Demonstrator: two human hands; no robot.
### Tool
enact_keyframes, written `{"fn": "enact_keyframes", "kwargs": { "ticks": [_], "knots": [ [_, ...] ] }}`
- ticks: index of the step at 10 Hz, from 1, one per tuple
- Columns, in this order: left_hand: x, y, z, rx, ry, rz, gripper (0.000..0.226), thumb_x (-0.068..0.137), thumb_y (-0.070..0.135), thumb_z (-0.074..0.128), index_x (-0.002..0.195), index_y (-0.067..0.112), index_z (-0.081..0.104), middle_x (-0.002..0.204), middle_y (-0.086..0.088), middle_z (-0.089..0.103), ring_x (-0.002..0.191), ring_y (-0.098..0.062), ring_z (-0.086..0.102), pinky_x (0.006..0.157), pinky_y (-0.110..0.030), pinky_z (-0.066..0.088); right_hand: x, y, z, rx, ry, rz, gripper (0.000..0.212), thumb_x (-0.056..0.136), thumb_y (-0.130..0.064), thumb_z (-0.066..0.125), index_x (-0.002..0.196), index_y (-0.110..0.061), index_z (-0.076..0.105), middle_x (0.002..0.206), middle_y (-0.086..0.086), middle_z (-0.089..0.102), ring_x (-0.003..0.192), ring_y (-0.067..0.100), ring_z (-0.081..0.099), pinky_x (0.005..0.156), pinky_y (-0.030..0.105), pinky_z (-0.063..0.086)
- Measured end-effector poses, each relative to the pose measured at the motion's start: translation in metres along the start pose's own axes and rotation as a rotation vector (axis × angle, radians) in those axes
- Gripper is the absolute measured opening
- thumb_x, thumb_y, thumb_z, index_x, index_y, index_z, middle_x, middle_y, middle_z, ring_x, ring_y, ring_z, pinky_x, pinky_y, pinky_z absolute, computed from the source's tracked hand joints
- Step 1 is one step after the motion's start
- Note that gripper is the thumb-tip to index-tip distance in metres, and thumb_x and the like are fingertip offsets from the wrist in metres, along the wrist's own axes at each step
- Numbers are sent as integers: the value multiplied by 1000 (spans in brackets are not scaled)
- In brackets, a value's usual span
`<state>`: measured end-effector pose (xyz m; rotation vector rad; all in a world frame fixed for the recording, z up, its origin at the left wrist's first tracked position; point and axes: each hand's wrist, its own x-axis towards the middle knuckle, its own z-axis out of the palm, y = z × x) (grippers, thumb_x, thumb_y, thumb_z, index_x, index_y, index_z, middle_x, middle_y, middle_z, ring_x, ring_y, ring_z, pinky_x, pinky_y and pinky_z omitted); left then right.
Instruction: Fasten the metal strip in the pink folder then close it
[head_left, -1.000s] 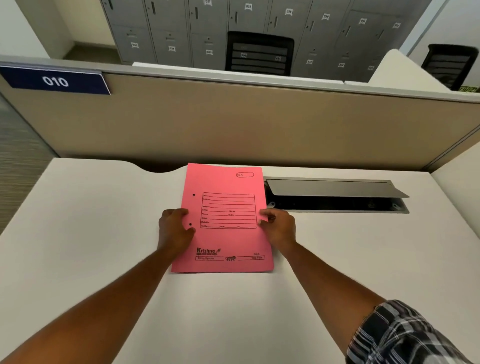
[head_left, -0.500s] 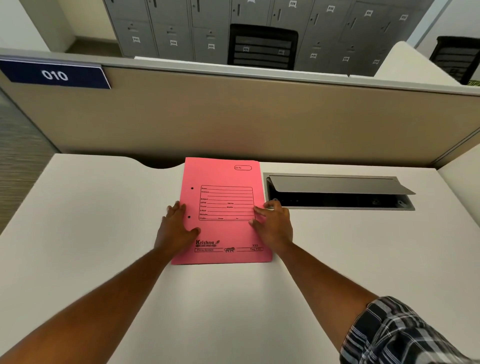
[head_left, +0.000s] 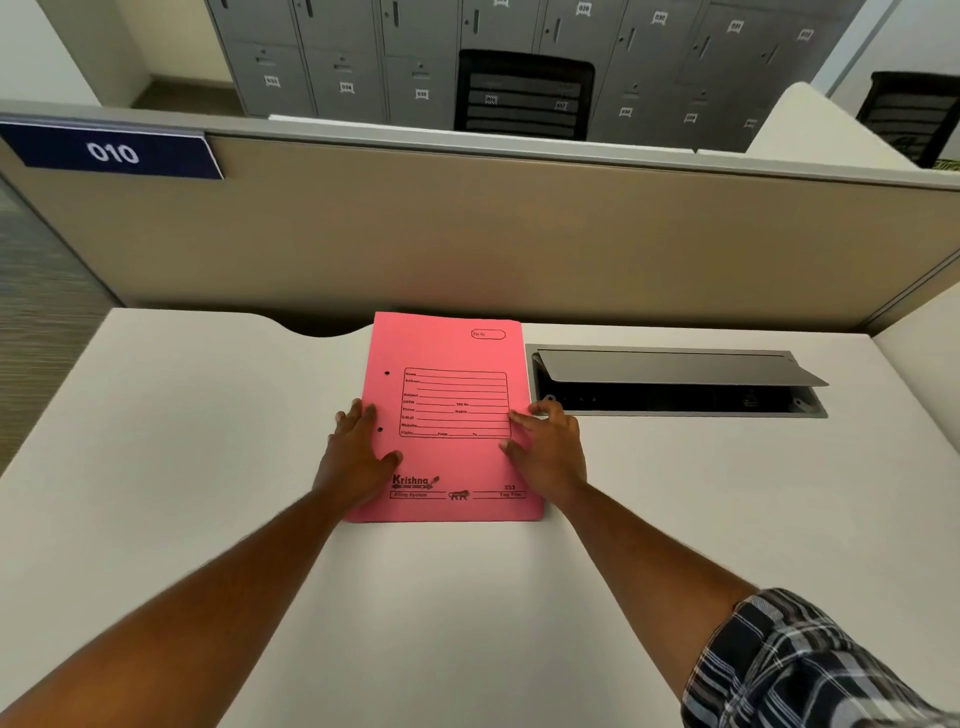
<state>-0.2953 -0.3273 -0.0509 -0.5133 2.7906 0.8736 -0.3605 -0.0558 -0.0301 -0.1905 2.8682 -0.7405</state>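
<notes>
Your hands lie flat and open, left hand (head_left: 356, 457) and right hand (head_left: 548, 452), flanking the closed pink folder (head_left: 452, 415); its long axis runs away from you.

We've got bare worktop (head_left: 182, 467) left and near of the pink folder (head_left: 452, 457). Right is tighter: open cable tray (head_left: 675, 384) w/ raised flap just beside it. Partition (head_left: 519, 234) blocks the far side.

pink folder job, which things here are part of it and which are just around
Part of the job: pink folder, closed and flat on the desk; left hand and right hand resting on it.

Just around: open cable tray, 010 sign, lockers, chair.
</notes>
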Motion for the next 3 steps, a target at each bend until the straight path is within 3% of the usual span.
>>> {"fn": "enact_keyframes", "kwargs": {
  "ticks": [2,3],
  "knots": [
    [-7,3,-3,-26,-58,-20,98,88,35,69,158,16,3,167,-8,4,152,-37,4,117,-61,25,-8,-2,-10,-60,-113,-14,68,93,-46,71,153,-24,48,160,1,37,145,31,35,113,46,44],
    [-12,10,-6,-31,-36,-1,96,88,35,69,157,15,5,167,-10,5,152,-39,3,117,-61,25,-10,-4,-16,65,-106,26,72,92,-40,74,155,-22,45,162,5,36,148,31,37,118,45,40]
  ]
}}
